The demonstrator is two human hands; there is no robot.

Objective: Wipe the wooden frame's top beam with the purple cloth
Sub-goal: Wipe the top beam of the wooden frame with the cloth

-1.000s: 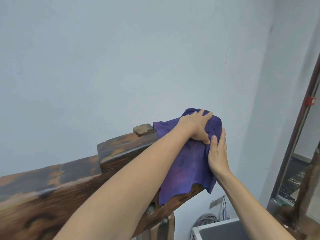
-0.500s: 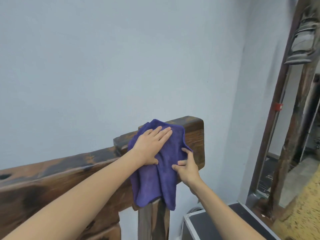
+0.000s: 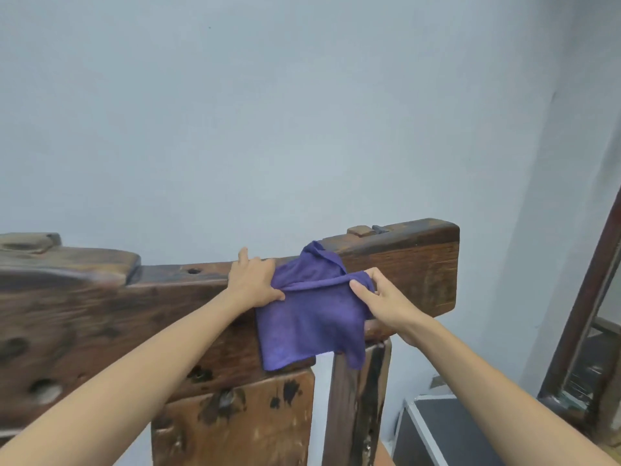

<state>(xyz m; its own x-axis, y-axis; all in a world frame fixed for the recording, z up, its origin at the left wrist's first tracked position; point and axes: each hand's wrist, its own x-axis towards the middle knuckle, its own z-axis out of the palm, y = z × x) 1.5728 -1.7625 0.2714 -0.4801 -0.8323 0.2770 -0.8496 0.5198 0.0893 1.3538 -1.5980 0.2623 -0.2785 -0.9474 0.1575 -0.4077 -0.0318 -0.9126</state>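
Note:
The dark wooden frame's top beam (image 3: 413, 264) runs across the view from left to right, ending at a square right end. The purple cloth (image 3: 309, 317) is draped over the beam's top edge and hangs down its front face. My left hand (image 3: 253, 282) rests on the beam's top and pinches the cloth's left edge between thumb and fingers. My right hand (image 3: 381, 299) grips the cloth's upper right fold against the beam's front.
Two wooden uprights (image 3: 356, 405) stand under the beam below the cloth. A pale wall (image 3: 302, 112) is right behind the frame. A black case with a metal edge (image 3: 437, 432) sits at floor level on the right, beside a dark door frame (image 3: 584, 324).
The cloth and both hands have slid left along the beam, away from its right end. My left hand went from lying flat on the cloth to pinching its left edge.

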